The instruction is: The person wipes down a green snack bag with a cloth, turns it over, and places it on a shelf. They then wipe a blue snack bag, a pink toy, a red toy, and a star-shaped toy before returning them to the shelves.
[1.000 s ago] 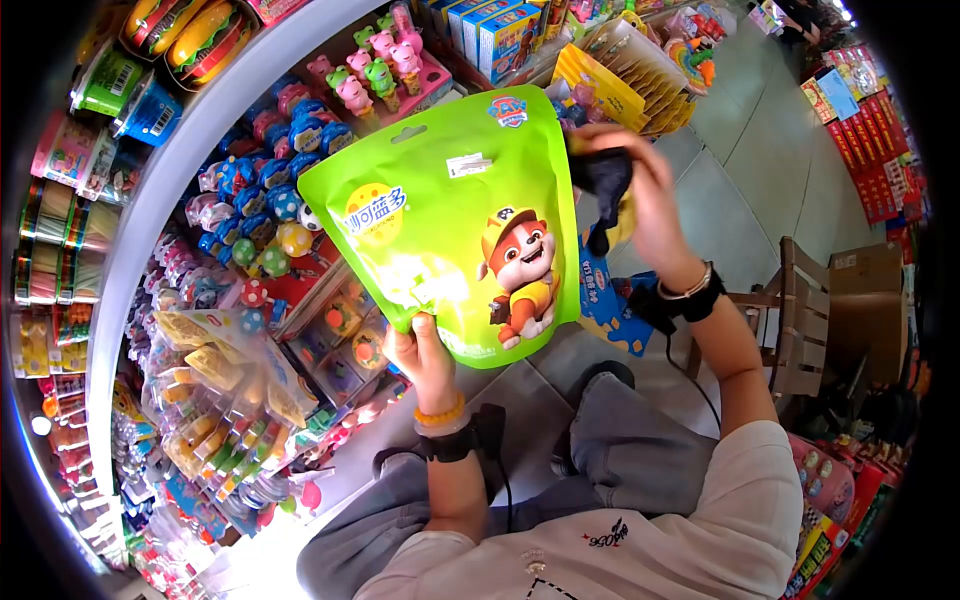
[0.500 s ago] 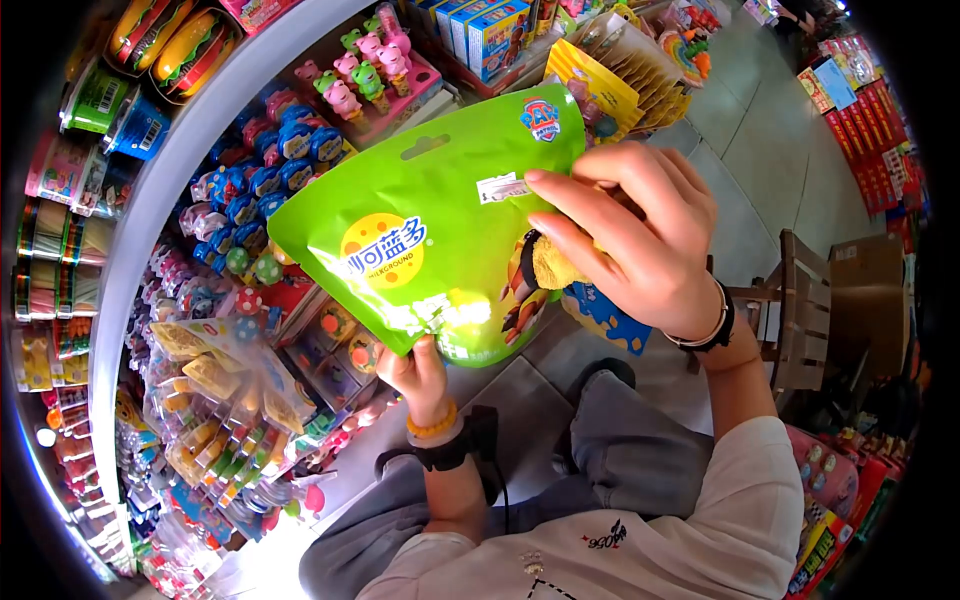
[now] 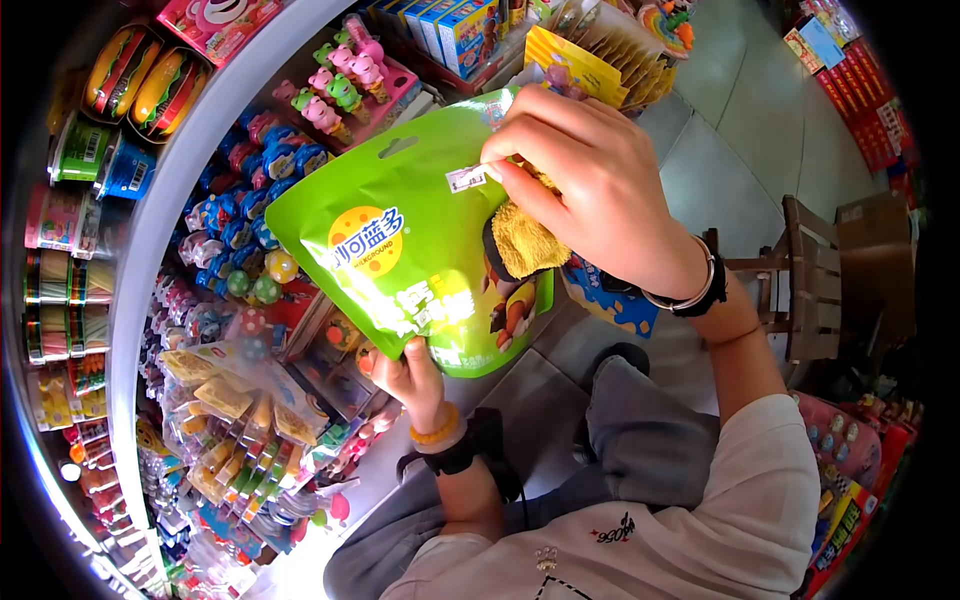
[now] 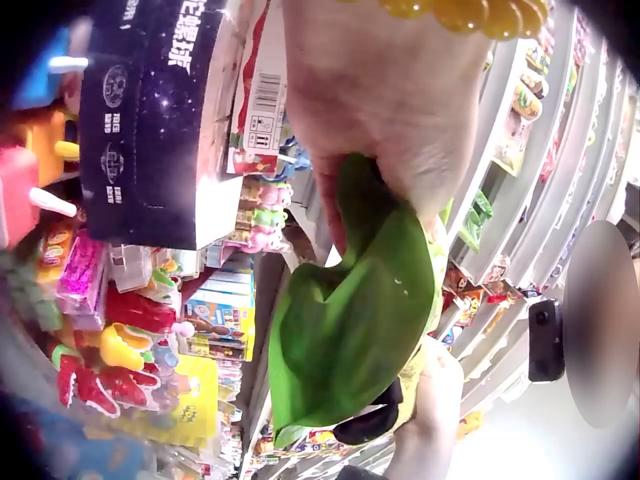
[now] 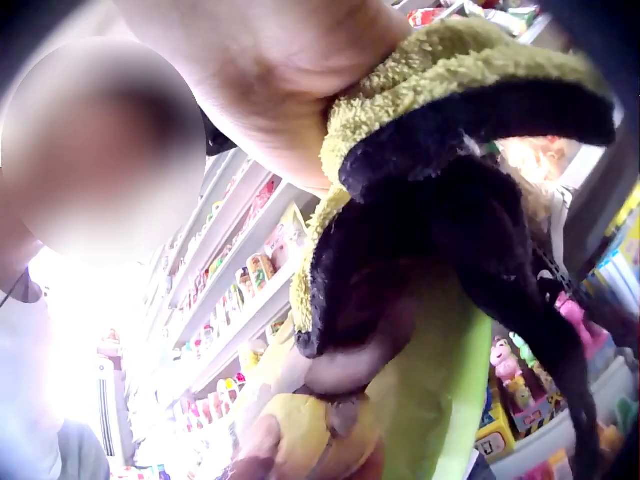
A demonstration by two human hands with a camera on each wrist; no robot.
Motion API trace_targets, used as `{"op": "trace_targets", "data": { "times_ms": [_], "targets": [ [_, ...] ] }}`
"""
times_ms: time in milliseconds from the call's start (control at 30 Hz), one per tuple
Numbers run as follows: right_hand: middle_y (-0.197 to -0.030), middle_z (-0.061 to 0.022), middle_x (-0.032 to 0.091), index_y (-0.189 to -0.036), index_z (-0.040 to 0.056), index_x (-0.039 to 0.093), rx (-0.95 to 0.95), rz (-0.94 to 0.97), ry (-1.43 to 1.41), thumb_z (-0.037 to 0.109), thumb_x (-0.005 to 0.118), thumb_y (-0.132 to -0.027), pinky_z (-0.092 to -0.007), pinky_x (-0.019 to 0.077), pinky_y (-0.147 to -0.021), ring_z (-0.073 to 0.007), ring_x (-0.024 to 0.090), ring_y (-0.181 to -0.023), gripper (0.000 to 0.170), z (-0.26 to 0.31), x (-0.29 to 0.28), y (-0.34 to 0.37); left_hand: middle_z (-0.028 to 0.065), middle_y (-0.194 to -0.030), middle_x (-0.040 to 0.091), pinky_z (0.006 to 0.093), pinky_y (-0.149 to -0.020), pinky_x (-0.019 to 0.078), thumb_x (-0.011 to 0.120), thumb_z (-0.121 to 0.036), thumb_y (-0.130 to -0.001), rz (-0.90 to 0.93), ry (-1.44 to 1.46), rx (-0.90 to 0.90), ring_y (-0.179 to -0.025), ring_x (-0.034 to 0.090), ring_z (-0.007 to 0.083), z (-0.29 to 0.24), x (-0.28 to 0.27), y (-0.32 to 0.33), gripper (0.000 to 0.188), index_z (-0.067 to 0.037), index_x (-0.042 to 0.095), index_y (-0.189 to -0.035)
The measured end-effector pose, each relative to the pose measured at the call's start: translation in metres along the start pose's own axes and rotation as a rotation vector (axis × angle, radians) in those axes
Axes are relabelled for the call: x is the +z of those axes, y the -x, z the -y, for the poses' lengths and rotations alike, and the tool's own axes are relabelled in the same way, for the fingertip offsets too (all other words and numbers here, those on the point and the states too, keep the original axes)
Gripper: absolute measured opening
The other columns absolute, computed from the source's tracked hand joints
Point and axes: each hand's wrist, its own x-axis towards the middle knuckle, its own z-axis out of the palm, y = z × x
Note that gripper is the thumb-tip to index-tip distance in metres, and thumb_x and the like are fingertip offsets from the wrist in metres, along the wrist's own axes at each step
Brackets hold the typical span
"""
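A green pouch (image 3: 400, 240) with a cartoon dog is held up tilted in the head view. My left hand (image 3: 412, 384) grips its bottom corner, thumb on the front. My right hand (image 3: 590, 180) is at the upper right of the pouch, thumb and forefinger at the edge of a small white label (image 3: 465, 179). A yellow and black cloth (image 3: 528, 240) is held in that same hand, hanging over the printed dog. In the right wrist view the cloth (image 5: 430, 120) bunches out from the palm. The pouch's back (image 4: 345, 310) shows in the left wrist view.
Shelves of small toys and sweets (image 3: 240, 400) curve along the left, behind a pale shelf edge (image 3: 140, 200). A yellow packet (image 3: 575, 65) stands beyond the pouch. A wooden chair (image 3: 808, 275) and a cardboard box (image 3: 872, 240) stand to the right.
My right hand has come from beside the pouch onto its front, reaching the label, with the cloth along. The pouch has shifted slightly left, and its dog print is now mostly covered.
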Motion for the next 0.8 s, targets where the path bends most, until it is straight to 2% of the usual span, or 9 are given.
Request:
{"op": "trace_targets", "data": {
  "times_ms": [400, 533, 700, 733, 800],
  "targets": [
    [-0.077, -0.0052, 0.053, -0.08, 0.0064, 0.056, 0.062, 0.013, -0.064, 0.004, 0.068, -0.076, -0.0334, 0.0445, -0.054, -0.0248, 0.056, -0.062, 0.012, 0.0, -0.002, 0.0, 0.0008, -0.076, 0.059, 0.0211, -0.059, 0.0396, 0.056, -0.021, -0.095, -0.023, -0.02, 0.012, -0.067, 0.049, 0.0057, 0.001, 0.004, 0.0, 0.027, 0.005, 0.057, -0.089],
    [-0.078, -0.004, 0.054, -0.083, 0.0068, 0.059, 0.017, 0.047, -0.049, 0.004, 0.068, -0.074, -0.0319, 0.0436, -0.053, -0.0216, 0.056, -0.062, 0.013, 0.0, -0.005, 0.003, 0.0009, -0.077, 0.059, 0.0212, -0.059, 0.0396, 0.056, -0.02, -0.094, -0.047, -0.035, 0.02, -0.067, 0.049, 0.0057, 0.0, 0.005, -0.001, 0.025, 0.005, 0.057, -0.089],
    [-0.08, -0.0014, 0.055, -0.099, 0.0088, 0.067, -0.213, 0.089, 0.046, 0.006, 0.07, -0.066, -0.0286, 0.0432, -0.054, -0.0153, 0.056, -0.062, 0.033, 0.006, -0.002, 0.017, 0.0021, -0.081, 0.061, 0.0217, -0.062, 0.0423, 0.057, -0.019, -0.094, -0.038, 0.039, -0.015, -0.07, 0.051, 0.0065, 0.001, 0.0, 0.0, 0.025, 0.005, 0.058, -0.091],
    [-0.082, -0.0013, 0.054, -0.107, 0.0106, 0.067, -0.206, 0.126, 0.073, 0.007, 0.07, -0.064, -0.0287, 0.0442, -0.055, -0.0151, 0.056, -0.062, 0.044, 0.008, -0.001, 0.021, 0.0024, -0.081, 0.061, 0.0219, -0.063, 0.0429, 0.056, -0.019, -0.094, -0.027, 0.048, -0.002, -0.07, 0.052, 0.0068, 0.0, 0.0, -0.001, 0.025, 0.006, 0.058, -0.092],
    [-0.082, -0.0015, 0.054, -0.108, 0.0107, 0.067, -0.171, 0.14, 0.015, 0.006, 0.07, -0.064, -0.029, 0.0442, -0.055, -0.0156, 0.056, -0.062, 0.044, 0.007, 0.0, 0.022, 0.0037, -0.086, 0.063, 0.0226, -0.067, 0.0453, 0.056, -0.019, -0.094, -0.012, 0.065, 0.003, -0.074, 0.055, 0.008, 0.0, -0.002, -0.001, 0.025, 0.006, 0.059, -0.096]
  ]
}}
